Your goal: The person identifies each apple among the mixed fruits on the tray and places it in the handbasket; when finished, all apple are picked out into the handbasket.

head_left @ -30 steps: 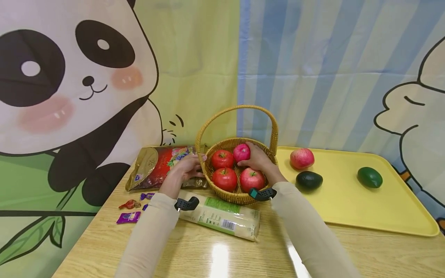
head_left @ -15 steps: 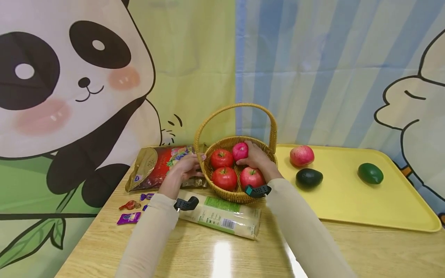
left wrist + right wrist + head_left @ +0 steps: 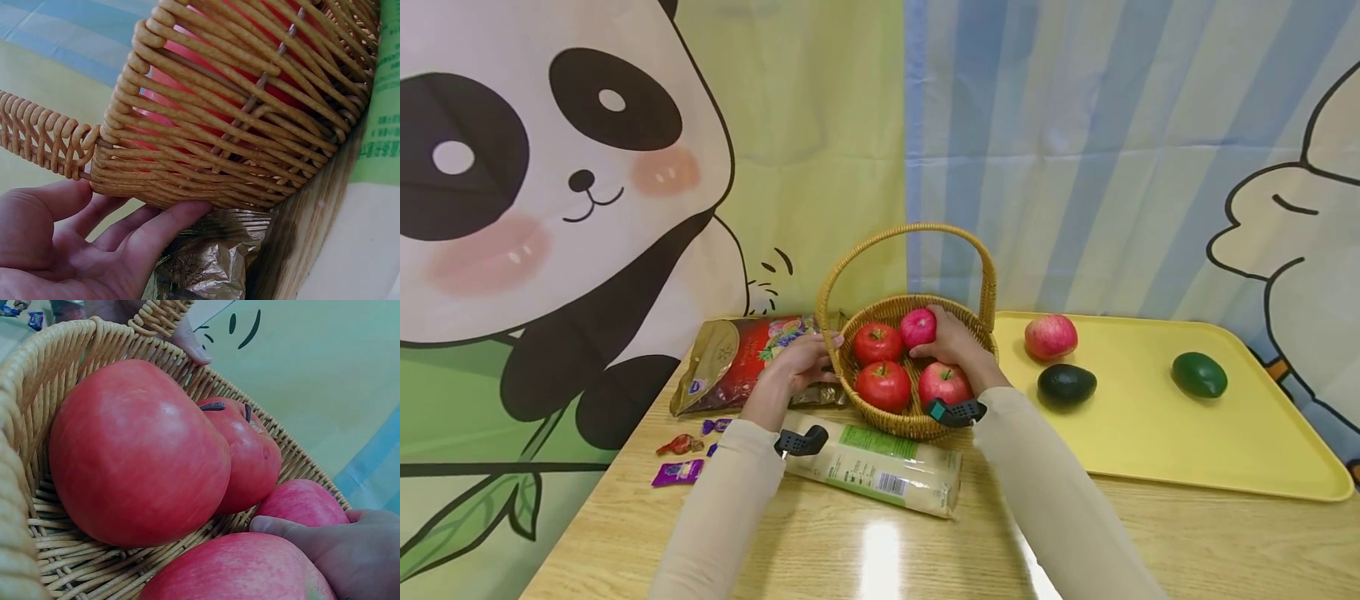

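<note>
A wicker basket [image 3: 917, 429] with a tall arched handle holds red and pink fruit. My right hand [image 3: 958, 342] reaches inside it and grips a small pink apple [image 3: 917, 328] at the back; in the right wrist view the thumb [image 3: 275, 526] lies along this apple [image 3: 306, 503]. Two red tomatoes [image 3: 883, 386] sit on the left side, and a larger pink apple [image 3: 943, 383] lies just in front of my right hand. My left hand [image 3: 801, 361] touches the basket's outer left wall with extended fingers [image 3: 165, 228], its thumb close to the handle's base.
Left of the basket lies a red and gold candy bag [image 3: 730, 358], with wrapped candies [image 3: 677, 472] nearby. A long clear-and-green package [image 3: 880, 467] lies in front. On the right, a yellow tray [image 3: 1150, 433] bears a pink apple [image 3: 1050, 337], a dark avocado [image 3: 1067, 386] and a green oval fruit [image 3: 1199, 375].
The head view has shifted slightly. My right forearm has moved a little to the left, while both hands stay at the basket and the small apple stays in my right hand.
</note>
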Motion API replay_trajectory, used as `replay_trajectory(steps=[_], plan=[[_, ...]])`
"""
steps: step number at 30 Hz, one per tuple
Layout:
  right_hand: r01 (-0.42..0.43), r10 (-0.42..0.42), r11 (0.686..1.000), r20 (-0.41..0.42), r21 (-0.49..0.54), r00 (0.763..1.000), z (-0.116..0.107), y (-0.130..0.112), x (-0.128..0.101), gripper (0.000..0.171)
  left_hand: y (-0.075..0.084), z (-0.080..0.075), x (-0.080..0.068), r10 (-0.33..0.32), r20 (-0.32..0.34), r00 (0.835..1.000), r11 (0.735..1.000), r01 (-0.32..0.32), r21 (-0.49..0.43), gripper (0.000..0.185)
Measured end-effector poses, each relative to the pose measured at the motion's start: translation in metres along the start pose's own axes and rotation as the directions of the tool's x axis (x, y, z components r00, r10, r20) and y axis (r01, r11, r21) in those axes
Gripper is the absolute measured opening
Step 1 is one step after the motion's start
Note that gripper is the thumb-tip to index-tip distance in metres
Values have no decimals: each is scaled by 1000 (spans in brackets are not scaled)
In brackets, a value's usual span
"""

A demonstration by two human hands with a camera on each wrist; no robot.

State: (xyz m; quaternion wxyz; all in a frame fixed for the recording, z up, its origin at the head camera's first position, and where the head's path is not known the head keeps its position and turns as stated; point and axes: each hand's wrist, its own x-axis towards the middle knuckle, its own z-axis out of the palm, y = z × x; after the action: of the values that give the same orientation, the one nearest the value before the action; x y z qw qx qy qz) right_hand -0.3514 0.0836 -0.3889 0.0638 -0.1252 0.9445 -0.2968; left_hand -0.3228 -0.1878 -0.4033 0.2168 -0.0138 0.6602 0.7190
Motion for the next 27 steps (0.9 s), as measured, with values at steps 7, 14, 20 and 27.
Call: replay_trajectory(steps=[7,14,20,27], plan=[[-4,4,1000,1,-6,1000,0,1,2,92,-2,-1,2,13,-3,1000,999,-13,30,52],[-8,8,1000,1,4,1000,1,4,4,93,-2,-1,2,18,14,1000,1000,-18,18,54],[-9,9,1000,10,18,1000,0,3,2,92,-3,-1,3,12,14,1000,1000,-12,6,55],[8,-8,1000,9,-3,1000,-1,2,2,92,-2,0,1,9,-9,1000,1000,-8,11,54]])
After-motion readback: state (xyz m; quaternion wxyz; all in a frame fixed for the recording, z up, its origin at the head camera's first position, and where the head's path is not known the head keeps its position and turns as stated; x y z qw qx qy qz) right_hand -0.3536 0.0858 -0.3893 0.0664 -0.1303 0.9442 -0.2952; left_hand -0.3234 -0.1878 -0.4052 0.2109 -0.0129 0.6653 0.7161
